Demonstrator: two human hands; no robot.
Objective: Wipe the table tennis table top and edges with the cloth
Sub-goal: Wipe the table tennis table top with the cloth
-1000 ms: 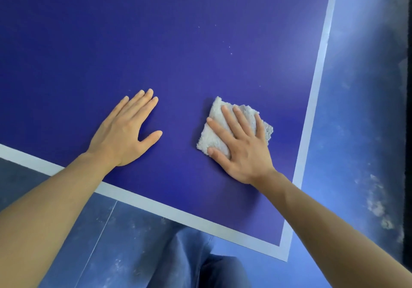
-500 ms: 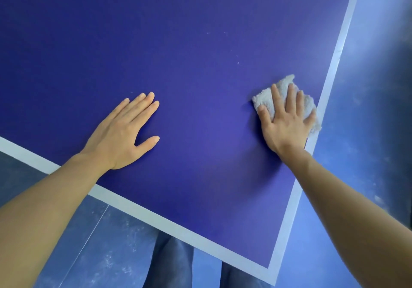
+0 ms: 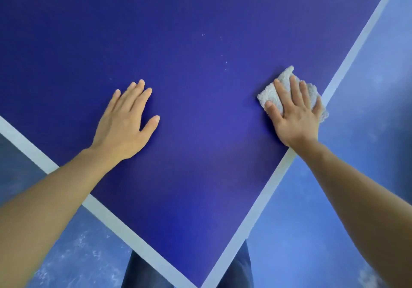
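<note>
Head view looked down on a matte, finely grained deep-blue table tennis table (image 3: 200,109), its corner pointing toward the person, both edges banded by a flat pale stripe (image 3: 347,65), with a few white specks (image 3: 225,62) scattered farther up the top. The right hand (image 3: 294,118) lay flat, fingers straight and spread, pressing a small nubbly folded white cloth (image 3: 268,95) onto the top at the right-side stripe, its fluffy corner reaching the table's edge, while the left hand (image 3: 124,127) rested released, palm down on the blue top well apart from the cloth. Broad blue top lay open between and beyond the hands, and scuffed blue floor (image 3: 334,221) showed past both edges
</note>
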